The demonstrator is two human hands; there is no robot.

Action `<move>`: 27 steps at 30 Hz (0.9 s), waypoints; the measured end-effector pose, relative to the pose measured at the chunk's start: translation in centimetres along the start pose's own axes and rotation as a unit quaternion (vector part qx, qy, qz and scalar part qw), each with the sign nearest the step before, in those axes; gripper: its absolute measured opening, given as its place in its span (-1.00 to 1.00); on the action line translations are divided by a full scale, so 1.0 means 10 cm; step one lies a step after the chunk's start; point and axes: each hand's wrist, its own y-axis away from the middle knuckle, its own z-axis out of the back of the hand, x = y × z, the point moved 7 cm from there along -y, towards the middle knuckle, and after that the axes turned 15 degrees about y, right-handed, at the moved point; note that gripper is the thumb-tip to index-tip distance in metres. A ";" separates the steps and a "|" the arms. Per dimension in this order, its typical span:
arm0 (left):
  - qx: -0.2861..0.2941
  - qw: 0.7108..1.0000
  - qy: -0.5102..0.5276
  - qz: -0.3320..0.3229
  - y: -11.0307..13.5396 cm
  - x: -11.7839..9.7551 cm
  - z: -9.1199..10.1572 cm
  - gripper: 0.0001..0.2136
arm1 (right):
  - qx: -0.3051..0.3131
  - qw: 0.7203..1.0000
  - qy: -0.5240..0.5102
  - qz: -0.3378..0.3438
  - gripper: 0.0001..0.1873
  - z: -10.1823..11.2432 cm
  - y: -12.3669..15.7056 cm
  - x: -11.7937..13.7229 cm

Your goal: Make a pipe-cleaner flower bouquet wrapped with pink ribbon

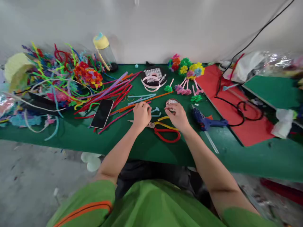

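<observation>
Left hand (142,114): curled shut, knuckles up; contents hidden.
Right hand (178,117): fingertips on tin (171,102); grip unclear.
Blue pieces (155,110): between the 2 hands, within reach.
Scissors (165,130): on table (71,138), under the wrists.
Glue gun (205,122): parked handy, right side.

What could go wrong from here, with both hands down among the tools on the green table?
1. The red-and-yellow-handled scissors lie right beneath the left hand and right hand; drawing a wrist back may catch the blades.
2. The blue glue gun rests close beside the right hand; if hot, a brush could burn. Its black cable loops over the red mat and might snag.
</observation>
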 end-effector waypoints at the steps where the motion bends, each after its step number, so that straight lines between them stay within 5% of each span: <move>1: -0.009 1.000 -0.011 0.006 -0.01 0.02 0.02 -0.86 | 0.001 1.000 0.001 0.004 -0.86 -0.01 0.00 0.00; 7: -0.041 0.994 -0.105 0.008 -0.04 0.08 0.09 -0.75 | 0.013 1.000 0.006 0.021 -0.87 -0.03 0.01 0.03; 27: 0.036 0.988 -0.148 0.012 -0.05 0.17 -0.02 -0.60 | 0.030 0.999 0.010 0.036 -0.89 -0.03 0.05 0.08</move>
